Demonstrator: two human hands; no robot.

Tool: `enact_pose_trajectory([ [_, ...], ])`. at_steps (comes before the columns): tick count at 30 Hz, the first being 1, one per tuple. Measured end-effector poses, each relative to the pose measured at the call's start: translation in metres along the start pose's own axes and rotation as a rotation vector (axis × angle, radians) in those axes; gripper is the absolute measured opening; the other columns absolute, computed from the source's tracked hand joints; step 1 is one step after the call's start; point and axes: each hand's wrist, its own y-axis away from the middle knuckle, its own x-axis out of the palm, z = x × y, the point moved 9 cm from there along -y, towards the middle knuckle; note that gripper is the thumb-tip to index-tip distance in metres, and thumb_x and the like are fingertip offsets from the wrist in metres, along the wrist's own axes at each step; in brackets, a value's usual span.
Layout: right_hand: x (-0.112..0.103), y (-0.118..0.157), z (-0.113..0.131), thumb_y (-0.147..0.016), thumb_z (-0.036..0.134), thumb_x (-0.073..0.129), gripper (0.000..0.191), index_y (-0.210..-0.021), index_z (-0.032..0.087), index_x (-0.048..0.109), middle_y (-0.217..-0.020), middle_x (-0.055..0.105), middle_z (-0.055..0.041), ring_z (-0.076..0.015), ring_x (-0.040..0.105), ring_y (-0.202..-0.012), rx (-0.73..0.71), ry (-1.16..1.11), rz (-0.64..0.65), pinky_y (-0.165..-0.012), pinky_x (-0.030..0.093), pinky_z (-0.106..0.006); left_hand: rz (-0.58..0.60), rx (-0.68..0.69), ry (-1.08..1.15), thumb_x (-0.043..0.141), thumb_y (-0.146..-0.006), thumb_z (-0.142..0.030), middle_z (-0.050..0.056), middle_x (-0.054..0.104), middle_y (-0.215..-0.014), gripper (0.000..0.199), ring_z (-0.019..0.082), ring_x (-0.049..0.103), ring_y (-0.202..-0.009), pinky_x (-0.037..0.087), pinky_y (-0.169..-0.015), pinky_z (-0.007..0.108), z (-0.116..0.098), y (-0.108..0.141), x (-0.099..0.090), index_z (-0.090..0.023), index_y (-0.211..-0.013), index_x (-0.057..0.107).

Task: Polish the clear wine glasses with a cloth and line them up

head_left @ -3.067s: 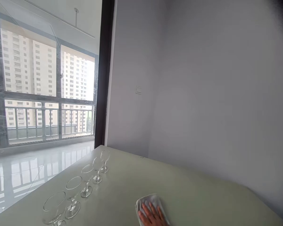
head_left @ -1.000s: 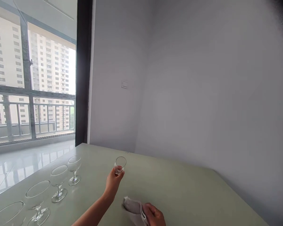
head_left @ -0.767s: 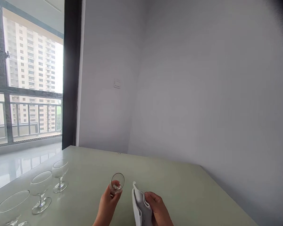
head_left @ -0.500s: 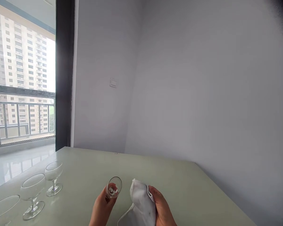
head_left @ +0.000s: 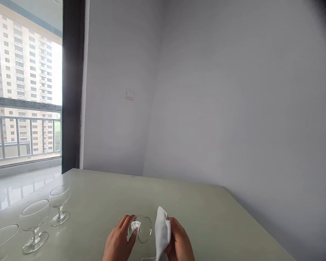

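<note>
A clear stemmed glass is in my left hand, tipped on its side with its rim turned to the right. My fingers and thumb close around the glass, and its foot is mostly hidden by them. In my right hand is a white cloth, bunched and pinched so that a folded edge stands up. The cloth faces the glass's rim, with a small gap between them. Both hands are above the pale green table.
Three more stemmed glasses stand upright in a row along the table's left side: a far one, a middle one and a near one cut by the frame. Grey walls rise behind the table. A window is at left.
My left hand has turned the glass from rim-up toward me to lying sideways, rim to the right. The cloth in my right hand has turned and now looks narrower. The view has shifted slightly.
</note>
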Motion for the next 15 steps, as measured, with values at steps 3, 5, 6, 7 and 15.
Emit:
enact_pose_trajectory([
  [3, 0.018, 0.009, 0.001, -0.072, 0.060, 0.057, 0.043, -0.070, 0.017, 0.063, -0.056, 0.057, -0.0018, -0.0157, 0.053, -0.053, -0.126, 0.249, 0.144, -0.047, 0.042, -0.025, 0.038, -0.009, -0.040, 0.042, -0.083, -0.028, 0.000, 0.064, -0.098, 0.020, 0.016, 0.062, -0.085, 0.045, -0.073, 0.026, -0.004, 0.000, 0.002, -0.026, -0.099, 0.053],
  [5, 0.032, 0.019, 0.011, -0.079, 0.057, 0.048, 0.046, -0.087, 0.017, 0.069, -0.076, 0.066, -0.0084, -0.0209, 0.061, -0.071, -0.374, 0.547, 0.229, -0.064, 0.049, -0.029, 0.080, -0.047, -0.050, 0.041, -0.083, -0.027, 0.000, 0.065, -0.098, 0.020, 0.016, 0.062, -0.085, 0.044, -0.073, 0.026, -0.002, -0.001, 0.004, -0.026, -0.099, 0.053],
  [6, 0.039, 0.025, 0.014, -0.080, 0.057, 0.046, 0.046, -0.096, 0.019, 0.069, -0.090, 0.068, -0.0101, -0.0232, 0.062, -0.083, -0.495, 0.680, 0.277, -0.075, 0.049, -0.031, 0.098, -0.069, -0.051, 0.040, -0.083, -0.027, 0.000, 0.065, -0.097, 0.020, 0.016, 0.062, -0.085, 0.044, -0.073, 0.026, 0.000, -0.001, 0.005, -0.026, -0.099, 0.053],
  [7, 0.045, 0.030, 0.013, -0.080, 0.057, 0.045, 0.048, -0.105, 0.022, 0.067, -0.105, 0.065, -0.0102, -0.0252, 0.060, -0.096, -0.585, 0.785, 0.329, -0.085, 0.046, -0.032, 0.114, -0.086, -0.050, 0.041, -0.083, -0.026, 0.000, 0.065, -0.097, 0.020, 0.016, 0.062, -0.086, 0.044, -0.073, 0.026, 0.002, -0.002, 0.006, -0.026, -0.100, 0.052],
  [15, 0.023, 0.012, -0.028, -0.056, 0.026, 0.074, 0.056, -0.109, 0.039, 0.063, -0.104, 0.069, 0.0000, -0.0304, 0.064, -0.092, -0.383, 1.307, 0.247, -0.079, 0.048, -0.032, 0.129, 0.141, -0.055, 0.046, -0.075, -0.011, 0.001, 0.066, -0.098, 0.032, 0.017, 0.062, -0.089, 0.047, -0.076, 0.028, -0.013, 0.004, 0.013, -0.026, -0.102, 0.054],
])
